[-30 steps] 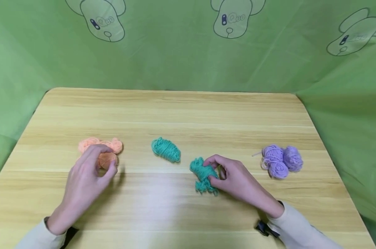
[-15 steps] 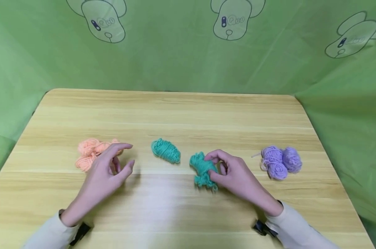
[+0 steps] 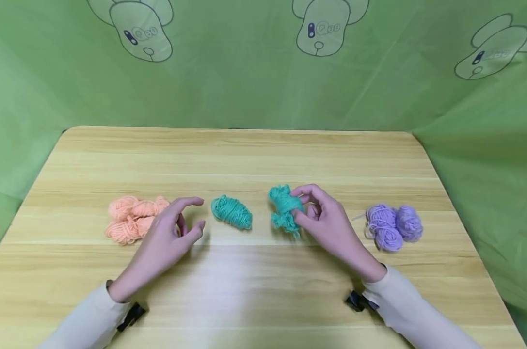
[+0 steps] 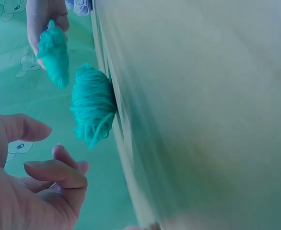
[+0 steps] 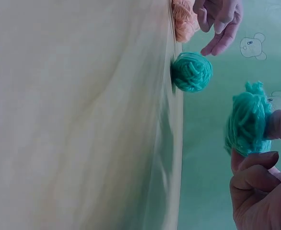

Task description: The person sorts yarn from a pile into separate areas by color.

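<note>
My right hand (image 3: 326,218) pinches a loosely wound teal ball of yarn (image 3: 285,206) between thumb and fingers; in the right wrist view this yarn (image 5: 248,122) is held up off the table. A second teal ball of yarn (image 3: 231,212), oblong and neatly wound, lies on the table between the two hands. Just left of it is my left hand (image 3: 169,237), its thumb and index finger apart with nothing between them. The left wrist view shows the lying teal yarn (image 4: 93,105) beyond those fingertips.
Several peach balls of yarn (image 3: 125,218) sit in a cluster behind and left of my left hand, partly covered by it. A group of purple balls of yarn (image 3: 391,228) lies at the right. Green printed cloth (image 3: 246,87) hangs behind the wooden table (image 3: 263,155).
My left hand has moved right, away from the peach yarn and towards the lying teal ball. The right hand has carried its teal yarn away from me, up and off the table.
</note>
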The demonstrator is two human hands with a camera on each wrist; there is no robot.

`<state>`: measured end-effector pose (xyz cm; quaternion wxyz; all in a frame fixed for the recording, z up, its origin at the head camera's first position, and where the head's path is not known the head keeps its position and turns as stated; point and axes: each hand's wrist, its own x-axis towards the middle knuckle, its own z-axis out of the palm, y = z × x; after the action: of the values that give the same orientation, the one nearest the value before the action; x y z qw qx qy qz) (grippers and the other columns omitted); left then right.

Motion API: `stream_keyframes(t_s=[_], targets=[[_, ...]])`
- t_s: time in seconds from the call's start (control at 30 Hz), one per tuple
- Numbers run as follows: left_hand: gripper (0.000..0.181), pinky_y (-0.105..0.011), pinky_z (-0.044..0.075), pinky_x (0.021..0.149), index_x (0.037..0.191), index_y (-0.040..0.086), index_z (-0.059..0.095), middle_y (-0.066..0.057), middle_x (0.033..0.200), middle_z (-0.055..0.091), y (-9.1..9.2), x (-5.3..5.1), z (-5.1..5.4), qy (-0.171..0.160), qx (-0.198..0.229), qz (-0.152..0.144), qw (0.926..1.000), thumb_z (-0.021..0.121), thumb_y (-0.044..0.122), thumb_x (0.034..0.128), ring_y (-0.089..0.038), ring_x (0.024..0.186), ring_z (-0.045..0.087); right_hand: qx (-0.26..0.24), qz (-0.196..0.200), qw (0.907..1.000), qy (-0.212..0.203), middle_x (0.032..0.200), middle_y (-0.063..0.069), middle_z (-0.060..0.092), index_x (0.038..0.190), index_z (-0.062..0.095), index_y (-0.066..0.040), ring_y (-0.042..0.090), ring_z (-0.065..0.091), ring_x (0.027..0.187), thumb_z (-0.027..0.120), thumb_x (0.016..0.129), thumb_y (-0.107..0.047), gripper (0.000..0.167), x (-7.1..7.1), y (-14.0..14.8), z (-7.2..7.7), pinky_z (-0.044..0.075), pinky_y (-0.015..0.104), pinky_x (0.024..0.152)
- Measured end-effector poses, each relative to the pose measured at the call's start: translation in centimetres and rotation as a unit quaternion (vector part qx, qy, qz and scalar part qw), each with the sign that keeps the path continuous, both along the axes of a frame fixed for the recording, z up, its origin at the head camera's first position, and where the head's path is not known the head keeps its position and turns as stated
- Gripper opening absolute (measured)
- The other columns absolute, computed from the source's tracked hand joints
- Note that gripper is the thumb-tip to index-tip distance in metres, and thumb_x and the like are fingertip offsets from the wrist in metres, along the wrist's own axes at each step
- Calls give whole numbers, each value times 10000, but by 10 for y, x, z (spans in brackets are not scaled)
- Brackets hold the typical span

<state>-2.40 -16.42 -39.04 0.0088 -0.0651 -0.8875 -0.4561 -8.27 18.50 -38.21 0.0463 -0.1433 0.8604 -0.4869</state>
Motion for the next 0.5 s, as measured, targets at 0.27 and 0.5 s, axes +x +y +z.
stream_keyframes(t_s=[0.27, 0.5], targets=[[514, -296, 455, 528, 1475, 86, 623, -30, 719, 581, 1, -14, 0, -319, 246, -123, 9991, 780, 90, 986, -205, 636, 559, -409, -185, 9990, -91, 1125, 115, 677, 1341, 668, -112, 164, 450, 646, 740, 987, -16, 373, -14, -9, 1, 392, 241, 560], [564, -323, 466, 538, 1517, 106, 596, -48, 726, 587, 7, -28, 3, -722, 148, -207, 9971, 768, 147, 981, -218, 632, 554, -527, -267, 9982, -46, 1163, 139, 673, 1372, 652, -109, 139, 432, 621, 713, 1029, -54, 353, -30, -20, 6, 381, 238, 538]])
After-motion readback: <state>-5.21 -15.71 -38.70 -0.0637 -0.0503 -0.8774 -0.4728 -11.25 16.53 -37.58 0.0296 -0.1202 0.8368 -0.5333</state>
